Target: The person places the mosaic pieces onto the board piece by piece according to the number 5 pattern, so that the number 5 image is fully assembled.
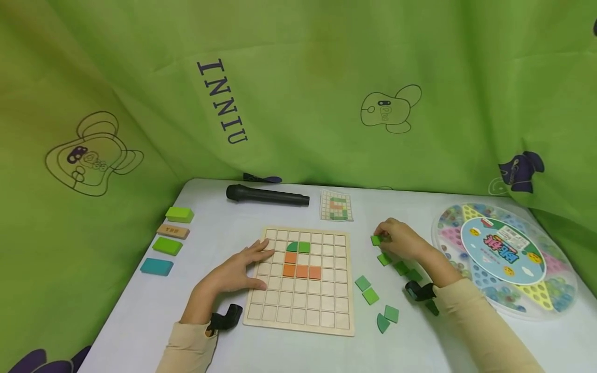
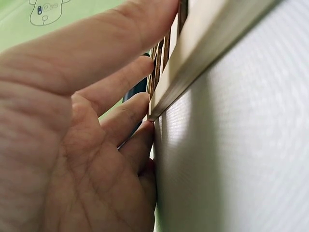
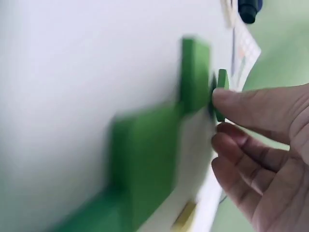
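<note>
Pinching a green tile [image 1: 375, 240] between thumb and fingers, in the narrow grip of the right hand [image 1: 404, 241], right of the wooden board [image 1: 308, 303] (lifted or touching the bench [image 1: 205, 228], cannot tell). Resting the left hand [image 1: 235, 270], wide in its grip, on the board's left edge. Near other green pieces [image 1: 370, 296]; well apart from a black microphone [image 1: 268, 195].
</note>
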Tool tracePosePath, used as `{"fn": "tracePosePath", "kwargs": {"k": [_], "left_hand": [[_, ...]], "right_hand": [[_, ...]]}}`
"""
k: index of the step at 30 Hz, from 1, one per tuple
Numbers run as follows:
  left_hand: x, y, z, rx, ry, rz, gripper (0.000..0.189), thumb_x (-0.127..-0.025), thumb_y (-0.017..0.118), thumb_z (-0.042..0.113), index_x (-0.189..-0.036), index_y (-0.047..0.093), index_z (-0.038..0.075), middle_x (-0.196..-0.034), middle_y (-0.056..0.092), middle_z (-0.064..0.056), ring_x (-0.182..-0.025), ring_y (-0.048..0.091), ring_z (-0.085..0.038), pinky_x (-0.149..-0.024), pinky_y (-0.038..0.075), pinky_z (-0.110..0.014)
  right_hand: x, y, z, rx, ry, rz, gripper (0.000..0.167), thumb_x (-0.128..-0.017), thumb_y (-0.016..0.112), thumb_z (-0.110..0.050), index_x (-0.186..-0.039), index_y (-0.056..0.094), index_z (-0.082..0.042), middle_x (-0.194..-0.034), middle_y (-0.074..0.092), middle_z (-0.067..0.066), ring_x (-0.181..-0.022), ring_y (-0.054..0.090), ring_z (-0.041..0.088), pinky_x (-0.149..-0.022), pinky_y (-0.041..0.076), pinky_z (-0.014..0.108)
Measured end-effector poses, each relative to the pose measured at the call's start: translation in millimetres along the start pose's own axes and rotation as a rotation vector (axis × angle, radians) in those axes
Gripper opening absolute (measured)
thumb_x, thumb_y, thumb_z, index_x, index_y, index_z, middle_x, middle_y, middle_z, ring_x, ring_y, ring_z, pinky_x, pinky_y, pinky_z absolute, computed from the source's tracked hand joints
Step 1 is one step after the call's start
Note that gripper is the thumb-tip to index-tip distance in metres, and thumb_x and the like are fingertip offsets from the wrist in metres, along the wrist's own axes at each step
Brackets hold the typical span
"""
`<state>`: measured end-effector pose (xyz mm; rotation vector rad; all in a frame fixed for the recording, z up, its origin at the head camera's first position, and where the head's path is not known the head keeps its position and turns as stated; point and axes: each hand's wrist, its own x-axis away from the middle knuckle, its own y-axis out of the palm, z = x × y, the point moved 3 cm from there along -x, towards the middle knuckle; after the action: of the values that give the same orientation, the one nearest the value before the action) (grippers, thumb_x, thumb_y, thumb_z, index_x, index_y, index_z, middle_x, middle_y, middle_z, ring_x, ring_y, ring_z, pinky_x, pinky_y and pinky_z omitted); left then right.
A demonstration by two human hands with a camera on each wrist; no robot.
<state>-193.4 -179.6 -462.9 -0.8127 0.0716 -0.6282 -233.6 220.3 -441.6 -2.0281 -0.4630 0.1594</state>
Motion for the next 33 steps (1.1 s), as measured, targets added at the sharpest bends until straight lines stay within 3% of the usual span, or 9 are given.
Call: {"fn": "tracePosePath", "kwargs": {"k": [4, 9, 14, 19, 22, 26, 33], "left_hand": [[-0.9, -0.2, -1.4, -0.005, -0.002, 0.003, 0.082, -0.073, 0.079, 0.037, -0.144, 0.042, 0.020, -0.159, 0.017, -0.001, -0.146, 0.009, -0.036, -0.113, 0.015, -0.062], [-2.1, -0.1, -2.5, 0.005, 0.002, 0.002, 0.082, -0.073, 0.079, 0.038, -0.144, 0.042, 0.019, -0.159, 0.017, -0.002, -0.145, 0.009, -0.038, -0.112, 0.014, -0.063], [-2.7, 2.7, -0.8, 0.011, 0.016, -0.002, 0.082, -0.073, 0.079, 0.040, -0.143, 0.043, 0.016, -0.158, 0.019, -0.005, -0.145, 0.010, -0.038, -0.112, 0.015, -0.063], [-2.0, 1.0, -1.2, -0.021, 0.018, 0.007, 0.082, -0.073, 0.079, 0.040, -0.143, 0.043, 0.017, -0.158, 0.021, -0.005, -0.145, 0.012, -0.038, -0.112, 0.017, -0.062], [-1.8, 0.3, -0.2, -0.018, 0.020, 0.012, 0.082, -0.073, 0.079, 0.038, -0.143, 0.044, 0.016, -0.158, 0.021, -0.006, -0.145, 0.012, -0.039, -0.112, 0.017, -0.063], [-1.6, 0.3, 0.7, -0.024, 0.028, 0.010, 0.082, -0.073, 0.079, 0.038, -0.143, 0.044, 0.015, -0.158, 0.021, -0.008, -0.144, 0.012, -0.040, -0.111, 0.017, -0.064], [-0.8, 0.7, -1.9, -0.002, -0.004, 0.004, 0.083, -0.072, 0.079, 0.039, -0.144, 0.042, 0.020, -0.159, 0.018, -0.003, -0.145, 0.009, -0.040, -0.111, 0.015, -0.064]], "right_hand": [[-12.6, 5, -28, -0.071, -0.011, 0.009, 0.023, -0.085, 0.069, -0.009, -0.105, 0.064, 0.000, -0.100, 0.065, 0.010, -0.093, 0.061, 0.025, -0.079, 0.053, 0.039], [-32.4, 27, -72, -0.182, -0.133, -0.035, 0.024, -0.086, 0.069, -0.013, -0.107, 0.065, -0.004, -0.101, 0.066, 0.006, -0.091, 0.061, 0.017, -0.077, 0.053, 0.029], [-47.1, 50, -93, -0.112, -0.235, -0.074, 0.022, -0.086, 0.070, -0.016, -0.105, 0.067, -0.006, -0.095, 0.064, 0.002, -0.085, 0.058, 0.011, -0.074, 0.051, 0.025], [-52.0, 57, -105, -0.024, -0.258, -0.077, 0.018, -0.085, 0.071, -0.016, -0.100, 0.065, -0.008, -0.092, 0.059, 0.001, -0.079, 0.052, 0.010, -0.070, 0.048, 0.023], [-51.5, 57, -107, -0.004, -0.245, -0.086, 0.020, -0.085, 0.071, -0.018, -0.101, 0.064, -0.007, -0.094, 0.058, 0.002, -0.080, 0.051, 0.012, -0.070, 0.048, 0.024], [-44.2, 48, -99, -0.063, -0.222, -0.070, 0.032, -0.087, 0.069, -0.022, -0.113, 0.062, -0.004, -0.105, 0.062, 0.005, -0.092, 0.058, 0.017, -0.080, 0.051, 0.030], [-2.5, 11, -46, -0.140, -0.103, 0.047, 0.035, -0.088, 0.067, -0.012, -0.120, 0.060, 0.000, -0.113, 0.063, 0.014, -0.105, 0.059, 0.030, -0.088, 0.051, 0.047]]}}
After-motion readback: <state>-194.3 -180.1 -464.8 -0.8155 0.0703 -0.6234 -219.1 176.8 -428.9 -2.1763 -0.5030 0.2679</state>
